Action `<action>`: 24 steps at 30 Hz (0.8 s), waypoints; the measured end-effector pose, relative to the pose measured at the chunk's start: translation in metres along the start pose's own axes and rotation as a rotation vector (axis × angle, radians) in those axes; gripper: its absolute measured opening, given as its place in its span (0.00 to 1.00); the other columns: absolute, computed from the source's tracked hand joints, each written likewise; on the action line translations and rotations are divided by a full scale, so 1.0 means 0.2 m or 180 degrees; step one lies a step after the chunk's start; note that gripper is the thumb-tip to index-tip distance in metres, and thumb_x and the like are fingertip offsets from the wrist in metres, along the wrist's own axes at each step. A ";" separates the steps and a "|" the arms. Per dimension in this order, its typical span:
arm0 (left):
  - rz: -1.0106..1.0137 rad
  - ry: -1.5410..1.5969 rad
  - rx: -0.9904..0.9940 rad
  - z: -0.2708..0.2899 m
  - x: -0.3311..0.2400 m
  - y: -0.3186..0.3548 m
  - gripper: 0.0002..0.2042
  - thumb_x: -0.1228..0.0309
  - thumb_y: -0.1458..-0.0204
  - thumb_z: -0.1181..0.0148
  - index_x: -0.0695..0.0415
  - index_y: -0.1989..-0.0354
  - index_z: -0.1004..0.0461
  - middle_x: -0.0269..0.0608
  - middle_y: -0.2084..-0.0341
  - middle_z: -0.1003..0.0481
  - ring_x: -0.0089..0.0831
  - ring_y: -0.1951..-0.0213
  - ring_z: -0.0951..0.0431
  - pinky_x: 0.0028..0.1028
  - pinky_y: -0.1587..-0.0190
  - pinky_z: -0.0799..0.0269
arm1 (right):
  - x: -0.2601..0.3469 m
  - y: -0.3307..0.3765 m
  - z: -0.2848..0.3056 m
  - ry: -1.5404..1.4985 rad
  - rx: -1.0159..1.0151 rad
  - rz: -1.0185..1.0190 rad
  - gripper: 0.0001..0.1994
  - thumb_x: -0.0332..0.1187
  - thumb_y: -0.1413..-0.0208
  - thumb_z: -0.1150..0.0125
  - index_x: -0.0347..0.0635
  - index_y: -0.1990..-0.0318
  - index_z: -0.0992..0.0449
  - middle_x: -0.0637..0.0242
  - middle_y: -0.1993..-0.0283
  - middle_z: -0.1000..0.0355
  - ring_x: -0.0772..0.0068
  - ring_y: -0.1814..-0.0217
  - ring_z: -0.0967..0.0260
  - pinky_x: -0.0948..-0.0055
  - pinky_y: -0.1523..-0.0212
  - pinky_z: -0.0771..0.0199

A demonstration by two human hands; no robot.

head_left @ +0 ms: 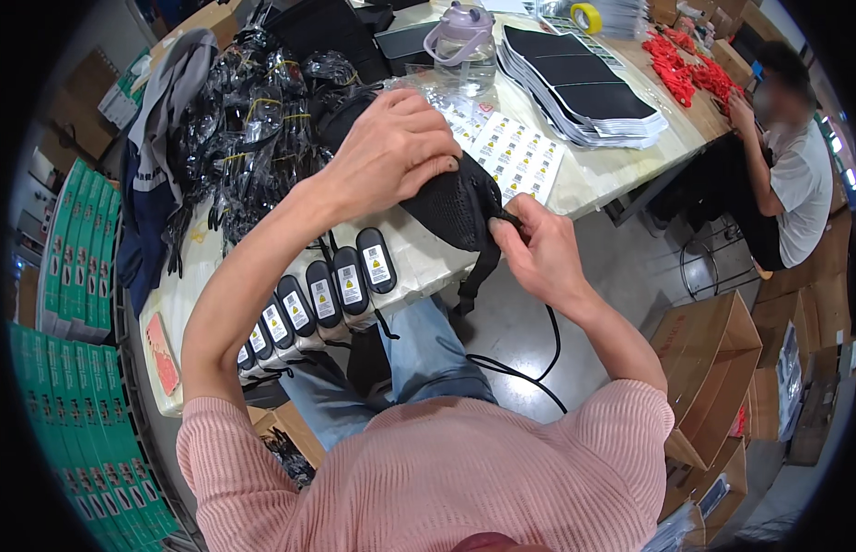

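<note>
Two hands work a black mesh pouch [456, 207] at the surface [575, 189] edge: the left hand [391, 147] presses curled fingers over its top, the right hand [538, 253] pinches its end strap, beside a sticker sheet [520, 156].

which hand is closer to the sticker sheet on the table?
Left. The left hand rests on the black mesh pouch right beside the sticker sheet. The right hand pinches the pouch's strap end lower down, off the table edge.
</note>
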State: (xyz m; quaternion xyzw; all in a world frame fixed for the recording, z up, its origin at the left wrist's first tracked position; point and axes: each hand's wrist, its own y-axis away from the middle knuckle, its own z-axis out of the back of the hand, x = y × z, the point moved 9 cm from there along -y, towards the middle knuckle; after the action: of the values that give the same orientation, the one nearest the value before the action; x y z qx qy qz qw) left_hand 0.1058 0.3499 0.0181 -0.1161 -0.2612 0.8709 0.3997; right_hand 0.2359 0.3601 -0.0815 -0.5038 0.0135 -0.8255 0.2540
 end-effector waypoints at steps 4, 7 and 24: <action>-0.0223 0.0091 -0.0125 0.01 -0.09 -0.03 0.05 0.73 0.57 0.40 0.58 0.72 0.27 0.35 0.73 0.29 0.34 0.63 0.29 0.36 0.48 0.39 | 0.12 -0.02 0.01 0.0922 -0.0413 0.0818 0.07 0.27 0.52 0.43 0.33 0.72 0.34 0.65 0.83 0.35 0.77 0.82 0.37 0.73 0.79 0.37; -0.0092 0.0137 0.0026 -0.02 -0.04 -0.04 0.04 0.73 0.57 0.41 0.58 0.72 0.27 0.35 0.73 0.29 0.34 0.63 0.29 0.37 0.48 0.39 | 0.19 -0.02 0.02 0.1241 -0.0405 0.1132 0.05 0.25 0.52 0.44 0.32 0.72 0.33 0.63 0.82 0.33 0.76 0.81 0.35 0.74 0.78 0.35; 0.0039 0.0263 0.0129 -0.09 -0.02 0.02 0.05 0.71 0.54 0.43 0.59 0.73 0.26 0.38 0.75 0.29 0.35 0.66 0.29 0.32 0.54 0.37 | 0.07 -0.01 0.04 0.0134 0.0168 0.0330 0.07 0.26 0.53 0.44 0.32 0.66 0.30 0.62 0.75 0.31 0.72 0.74 0.32 0.76 0.71 0.33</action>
State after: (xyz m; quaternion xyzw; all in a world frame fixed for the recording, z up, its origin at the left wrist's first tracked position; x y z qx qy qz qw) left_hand 0.1146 0.3513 0.0007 -0.1454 -0.2259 0.8730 0.4071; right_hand 0.2372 0.3574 -0.0646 -0.4781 0.0232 -0.8218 0.3092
